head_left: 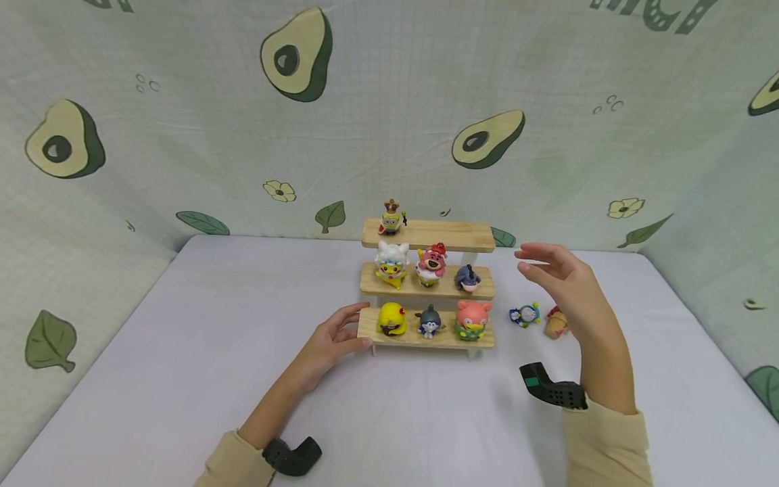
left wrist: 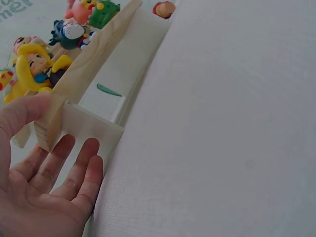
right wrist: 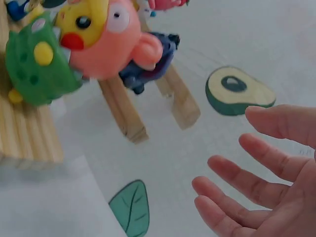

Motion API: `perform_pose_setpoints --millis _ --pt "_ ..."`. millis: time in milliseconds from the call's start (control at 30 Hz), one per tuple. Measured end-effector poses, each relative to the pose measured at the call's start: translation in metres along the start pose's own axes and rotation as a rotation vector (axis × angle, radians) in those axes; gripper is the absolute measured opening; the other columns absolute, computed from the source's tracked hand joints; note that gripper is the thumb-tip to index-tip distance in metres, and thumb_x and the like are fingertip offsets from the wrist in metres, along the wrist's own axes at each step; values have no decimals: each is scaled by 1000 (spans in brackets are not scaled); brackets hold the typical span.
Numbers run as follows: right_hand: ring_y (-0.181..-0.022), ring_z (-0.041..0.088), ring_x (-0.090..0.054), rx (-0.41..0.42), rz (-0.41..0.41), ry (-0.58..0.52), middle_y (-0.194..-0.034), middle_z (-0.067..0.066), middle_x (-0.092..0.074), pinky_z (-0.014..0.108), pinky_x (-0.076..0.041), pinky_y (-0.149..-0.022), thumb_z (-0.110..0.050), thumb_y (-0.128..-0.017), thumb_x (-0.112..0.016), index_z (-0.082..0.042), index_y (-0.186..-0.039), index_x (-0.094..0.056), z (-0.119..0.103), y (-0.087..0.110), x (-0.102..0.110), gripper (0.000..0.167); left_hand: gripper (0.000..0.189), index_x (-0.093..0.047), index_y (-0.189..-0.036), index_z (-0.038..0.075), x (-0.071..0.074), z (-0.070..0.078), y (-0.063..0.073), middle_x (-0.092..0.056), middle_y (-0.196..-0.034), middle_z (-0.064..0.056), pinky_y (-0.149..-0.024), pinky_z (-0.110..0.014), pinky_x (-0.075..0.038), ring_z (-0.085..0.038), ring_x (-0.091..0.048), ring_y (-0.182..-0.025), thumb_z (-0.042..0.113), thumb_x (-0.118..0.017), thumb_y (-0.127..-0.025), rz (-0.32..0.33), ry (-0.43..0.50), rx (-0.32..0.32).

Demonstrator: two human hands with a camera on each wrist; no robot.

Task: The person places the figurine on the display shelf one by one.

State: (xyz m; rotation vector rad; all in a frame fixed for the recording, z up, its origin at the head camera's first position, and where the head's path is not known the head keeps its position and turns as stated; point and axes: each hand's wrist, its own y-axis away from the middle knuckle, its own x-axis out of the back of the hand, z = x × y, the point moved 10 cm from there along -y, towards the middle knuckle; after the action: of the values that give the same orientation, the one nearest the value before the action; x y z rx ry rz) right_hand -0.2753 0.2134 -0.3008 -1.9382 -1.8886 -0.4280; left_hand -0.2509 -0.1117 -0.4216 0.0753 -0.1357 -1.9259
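Observation:
My left hand (head_left: 331, 341) grips the left end of the lowest board of a three-tier wooden display stand (head_left: 447, 341). In the left wrist view, the thumb (left wrist: 29, 111) lies against the board's end, the other fingers spread below it. Right of the stand, my right hand (head_left: 572, 294) hangs in the air, fingers loosely bent and holding nothing. A crowned minion figurine (head_left: 391, 222) stands on the top board. The middle board bears a white-hooded yellow figurine (head_left: 392, 264), a pink bear (head_left: 431, 265) and a blue-grey donkey (head_left: 467, 278).
Along the bottom board are a yellow-haired figurine (head_left: 392, 319), a dark-hooded one (head_left: 429, 322) and a pink one in green (head_left: 472, 320). On the white table (head_left: 274, 284), a blue-and-white figurine (head_left: 525, 314) and a tan-and-red one (head_left: 556, 323) lie beneath my right hand. An avocado-print cloth (head_left: 389, 101) hangs behind.

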Motion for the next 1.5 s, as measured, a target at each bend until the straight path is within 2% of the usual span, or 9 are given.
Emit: perform_pose_setpoints --millis 100,233,333,433,567,700,933,1167,1500 --pt "-108 18 -56 -17 30 -8 -135 9 -49 43 -46 -92 -42 -90 -57 -16 -137 -43 49 -18 10 55 65 -39 -140 19 0 0 0 -44 -135 -12 -83 -23 -47 -17 -61 -99 13 -69 -83 2 2 1" --pt "-102 14 -61 -23 74 54 -130 0 -54 23 -51 -76 -49 -86 -59 -26 -135 -47 121 -47 25 56 66 -38 -141 18 0 0 0 -44 -135 -12 -83 -23 -48 -16 -61 -99 13 -69 -83 0 5 1" --pt "-107 12 -58 -72 58 118 -130 -4 -54 25 -49 -81 -59 -83 -56 -32 -135 -44 157 -57 28 60 66 -38 -141 18 -1 0 0 -44 -135 -12 -83 -23 -48 -16 -61 -99 12 -68 -83 -2 6 0" --pt "-116 18 -52 -130 2 111 -133 -2 -51 37 -45 -89 -62 -82 -55 -33 -136 -41 171 -56 23 64 65 -38 -141 18 -1 -1 0 -44 -135 -11 -82 -23 -48 -16 -61 -99 12 -68 -83 -2 3 5" --pt "-122 27 -46 -180 -58 91 -137 5 -48 48 -41 -94 -61 -82 -57 -26 -138 -39 171 -48 14 70 65 -39 -140 19 0 -1 0 -44 -135 -11 -82 -23 -48 -15 -61 -98 12 -69 -82 0 2 13" --pt "-121 28 -47 -214 -85 134 -138 11 -47 47 -42 -93 -59 -83 -57 -18 -139 -37 157 -34 9 72 66 -38 -141 17 -1 0 0 -43 -135 -14 -82 -22 -48 -14 -61 -98 13 -69 -82 -9 3 5" --pt "-120 30 -48 -157 -231 176 -139 22 -43 46 -40 -94 -40 -91 -57 -1 -140 -32 100 -7 -4 68 66 -37 -142 14 -3 2 1 -43 -136 -15 -82 -21 -48 -13 -61 -97 12 -68 -83 -14 1 0" --pt "-124 41 -42 -153 -271 210 -138 26 -42 52 -40 -95 -32 -91 -58 2 -139 -33 91 -4 -12 64 66 -36 -141 13 -3 2 2 -42 -136 -16 -82 -21 -47 -15 -61 -98 12 -68 -83 -15 -2 -2" --pt "-98 25 -54 -118 -316 285 -125 24 -52 27 -45 -70 -20 -87 -64 3 -131 -43 90 -7 -22 54 66 -39 -140 19 -2 2 2 -44 -135 -12 -83 -22 -48 -15 -61 -99 14 -70 -82 4 3 13"
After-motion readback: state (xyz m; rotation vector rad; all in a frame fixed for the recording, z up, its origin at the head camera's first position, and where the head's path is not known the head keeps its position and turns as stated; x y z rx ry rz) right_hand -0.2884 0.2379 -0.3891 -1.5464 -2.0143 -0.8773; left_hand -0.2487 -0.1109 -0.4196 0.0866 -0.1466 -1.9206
